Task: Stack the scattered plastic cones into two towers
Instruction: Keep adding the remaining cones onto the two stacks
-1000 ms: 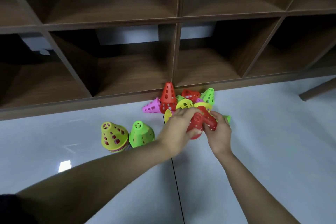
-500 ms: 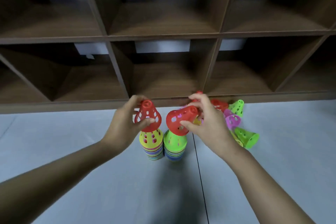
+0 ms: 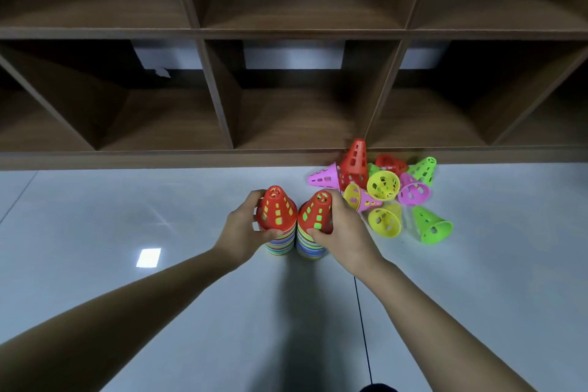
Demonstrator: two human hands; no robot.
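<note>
At the centre of the frame two striped towers stand side by side, touching: the left tower (image 3: 281, 247) and the right tower (image 3: 310, 250). Each is now capped by a red cone that half a second ago was held above it, the right one then tilted. The left hand (image 3: 243, 229) curls fingers and thumb round the left red cone (image 3: 276, 210); the right hand (image 3: 346, 229) grips the right red cone (image 3: 316, 212) likewise. To the upper right the loose cones (image 3: 383, 184), pink, yellow, green and red, lie heaped on the grey floor (image 3: 159, 264) against the brown shelf unit (image 3: 286, 156).
</note>
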